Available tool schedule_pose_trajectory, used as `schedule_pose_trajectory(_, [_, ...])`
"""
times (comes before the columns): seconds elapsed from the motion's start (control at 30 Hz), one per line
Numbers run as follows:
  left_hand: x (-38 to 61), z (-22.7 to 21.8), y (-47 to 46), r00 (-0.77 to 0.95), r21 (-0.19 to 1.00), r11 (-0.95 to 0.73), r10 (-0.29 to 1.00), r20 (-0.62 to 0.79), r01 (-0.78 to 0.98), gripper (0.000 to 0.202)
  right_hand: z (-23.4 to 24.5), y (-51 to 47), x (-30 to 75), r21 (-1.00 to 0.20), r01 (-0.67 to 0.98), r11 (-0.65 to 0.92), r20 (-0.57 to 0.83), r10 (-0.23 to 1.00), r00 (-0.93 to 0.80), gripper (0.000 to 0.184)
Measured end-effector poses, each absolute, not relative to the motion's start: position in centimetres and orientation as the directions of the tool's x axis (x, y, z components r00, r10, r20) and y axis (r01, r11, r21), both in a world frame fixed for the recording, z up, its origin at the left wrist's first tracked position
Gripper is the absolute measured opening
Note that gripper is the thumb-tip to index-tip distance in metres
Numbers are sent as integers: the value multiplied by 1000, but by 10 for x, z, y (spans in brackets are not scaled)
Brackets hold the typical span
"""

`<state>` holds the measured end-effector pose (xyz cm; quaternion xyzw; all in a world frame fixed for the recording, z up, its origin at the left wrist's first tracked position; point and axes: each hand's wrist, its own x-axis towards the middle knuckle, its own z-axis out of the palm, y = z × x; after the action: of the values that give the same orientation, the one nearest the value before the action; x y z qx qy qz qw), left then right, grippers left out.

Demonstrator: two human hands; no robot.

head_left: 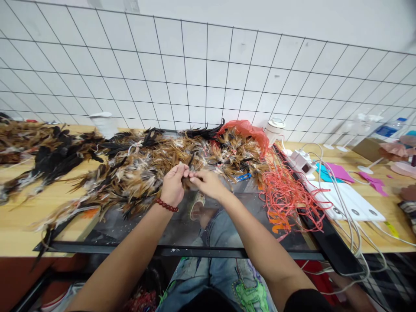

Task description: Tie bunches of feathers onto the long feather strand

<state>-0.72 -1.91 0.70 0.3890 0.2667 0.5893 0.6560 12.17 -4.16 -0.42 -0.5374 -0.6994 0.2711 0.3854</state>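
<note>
A big heap of brown, black and white feathers [136, 167] lies across the wooden bench and a glass panel [146, 225]. My left hand [173, 185], with a red bead bracelet on the wrist, is closed in a pinch on a small bunch of feathers [187, 178] at the heap's near edge. My right hand [208, 183] meets it from the right, its fingers also pinched on the same bunch. Both forearms reach out over the glass.
A tangle of red strings [286, 195] lies right of the heap, beside a red plastic bag [243, 129]. White cables [344, 216], a white board and pink paper pieces [339, 172] fill the right side. A white cup [103, 122] stands by the wire grid.
</note>
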Motion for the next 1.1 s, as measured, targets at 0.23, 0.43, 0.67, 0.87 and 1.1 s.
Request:
schedule_pose_trajectory(0.23, [-8, 0, -20, 321, 907, 89, 946, 53, -412, 38, 4, -47, 134, -703, 479, 525, 516, 841, -165, 53])
schedule_pose_trajectory(0.43, [-7, -3, -21, 350, 927, 67, 934, 72, -368, 41, -5, -43, 132, -632, 536, 559, 527, 818, -232, 42])
schedule_pose_trajectory(0.67, [-7, -4, -21, 345, 939, 80, 938, 43, -334, 44, 0, -48, 134, -583, 610, 536, 495, 830, -255, 46])
schedule_pose_trajectory(0.87, [-5, -6, -21, 367, 951, 85, 929, 33, -299, 44, -7, -38, 138, -708, 458, 538, 504, 839, -207, 39])
schedule_pose_trajectory(1.1, [-6, -6, -22, 398, 955, 94, 917, 28, -283, 42, -11, -29, 142, -882, 163, 443, 426, 895, -130, 28])
